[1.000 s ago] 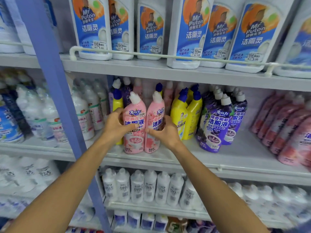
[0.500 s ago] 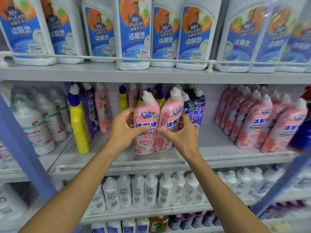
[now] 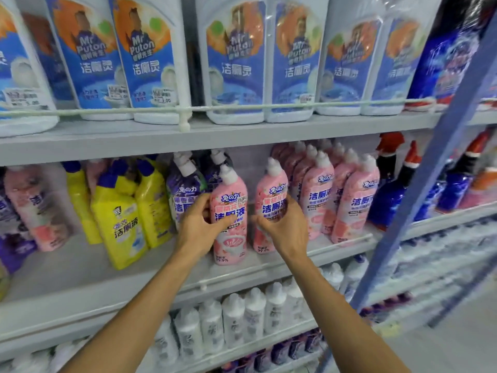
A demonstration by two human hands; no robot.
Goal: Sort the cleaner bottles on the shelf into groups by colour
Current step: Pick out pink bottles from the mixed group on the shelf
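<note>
Curling my left hand (image 3: pixel 200 228) round the left pink bottle (image 3: pixel 232 208) and my right hand (image 3: pixel 286 230) round the right pink bottle (image 3: pixel 271 195), I hold both upright at the front of the middle shelf (image 3: pixel 67 267), between the yellow bottles (image 3: pixel 121 219) and the pink row (image 3: pixel 355 203).

blue upright (image 3: pixel 437 168) (leaning in view) | white rail (image 3: pixel 242 107) | grey floor (image 3: pixel 457 340)
</note>
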